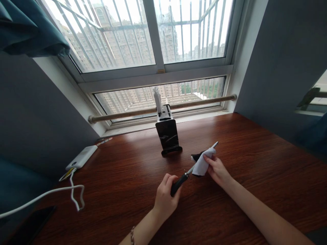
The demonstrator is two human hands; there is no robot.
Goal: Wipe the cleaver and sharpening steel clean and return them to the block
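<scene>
My left hand (166,195) is closed round the black handle of a knife (182,180), whose blade points up and to the right, its tip showing past a white cloth (202,163). My right hand (217,168) pinches that cloth around the blade, just above the wooden table (127,177). Behind them stands a black knife block (168,134) with a white-wrapped item sticking out of its top.
A white power bank (82,157) lies at the left with a white cable (51,192) looping toward the near left edge. A dark flat device (30,224) lies at the near left corner. A window with a wooden rail (122,114) runs behind the table.
</scene>
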